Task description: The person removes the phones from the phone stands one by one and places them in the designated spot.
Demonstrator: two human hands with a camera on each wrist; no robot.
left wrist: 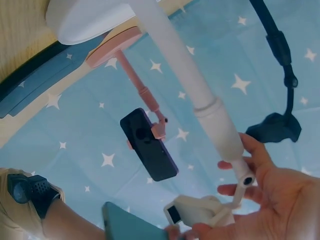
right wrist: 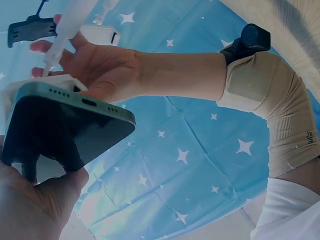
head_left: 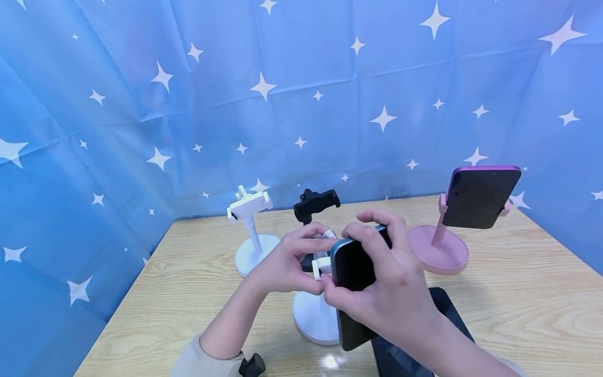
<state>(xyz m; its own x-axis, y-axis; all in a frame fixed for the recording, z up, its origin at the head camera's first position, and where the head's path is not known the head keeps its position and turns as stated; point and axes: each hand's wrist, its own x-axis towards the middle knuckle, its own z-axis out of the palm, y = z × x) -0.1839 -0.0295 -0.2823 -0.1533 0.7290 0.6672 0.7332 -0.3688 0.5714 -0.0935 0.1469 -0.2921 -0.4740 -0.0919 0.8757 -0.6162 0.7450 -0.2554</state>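
In the head view, my right hand (head_left: 393,269) grips a teal-edged phone (head_left: 353,327) upright by its edges, its dark screen toward me. My left hand (head_left: 285,264) holds the white clamp (head_left: 322,265) of a phone stand against the phone's left edge. The stand's round white base (head_left: 315,319) rests on the table beneath. From the left wrist, the fingers curl behind the stand's joint (left wrist: 245,181), with the thumb by the clamp. The right wrist view shows the phone's bottom end (right wrist: 89,102) overlapping the clamp.
Behind my hands stand a white phone stand (head_left: 252,207) and a black one (head_left: 316,203). At the right, a pink stand (head_left: 440,251) carries a purple-edged phone (head_left: 482,196). A dark flat slab (head_left: 449,309) lies on the table under my right forearm. A starry blue curtain (head_left: 301,115) hangs behind.
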